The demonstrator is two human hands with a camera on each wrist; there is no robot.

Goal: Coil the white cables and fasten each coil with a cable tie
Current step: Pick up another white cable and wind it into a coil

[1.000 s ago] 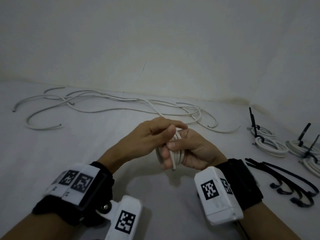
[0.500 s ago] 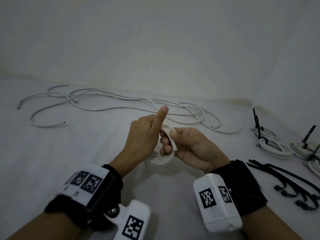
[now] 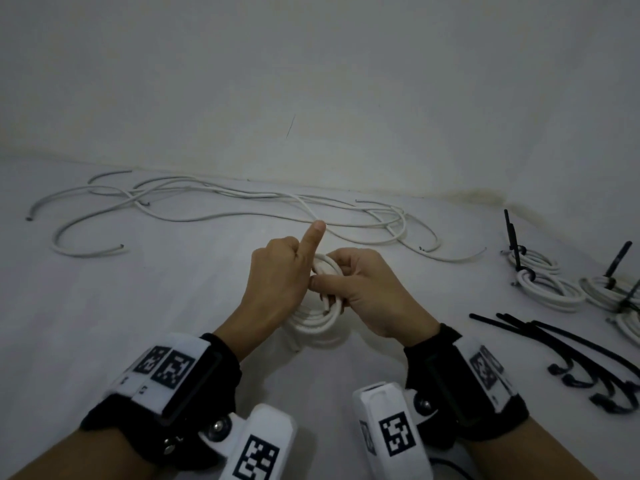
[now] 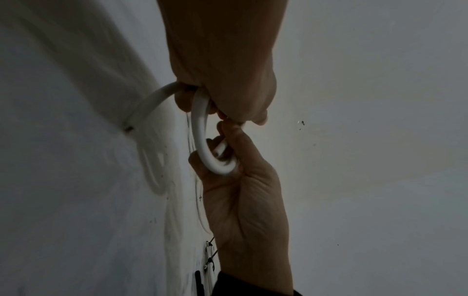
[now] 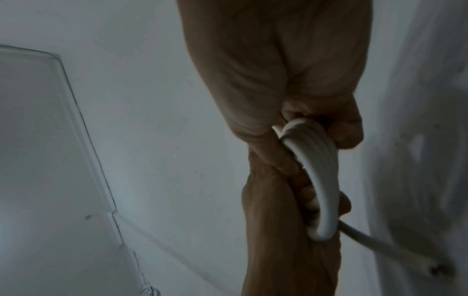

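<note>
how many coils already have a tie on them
3 at least, all far right: one at the back, one before it, one further right. A fourth sits cut off at the edge.

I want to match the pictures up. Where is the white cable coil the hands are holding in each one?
Head: white cable coil at centre, between both hands.
Left wrist: centre, curving down between the hands.
Right wrist: right of centre, looped between the hands.
Shared landmark: the coil's loose end.

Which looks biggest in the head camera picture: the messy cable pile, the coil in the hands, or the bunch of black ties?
1. Messy cable pile, widest by far.
2. Bunch of black ties.
3. Coil, partly hidden by both hands.
Nearness to the camera may skew this.
</note>
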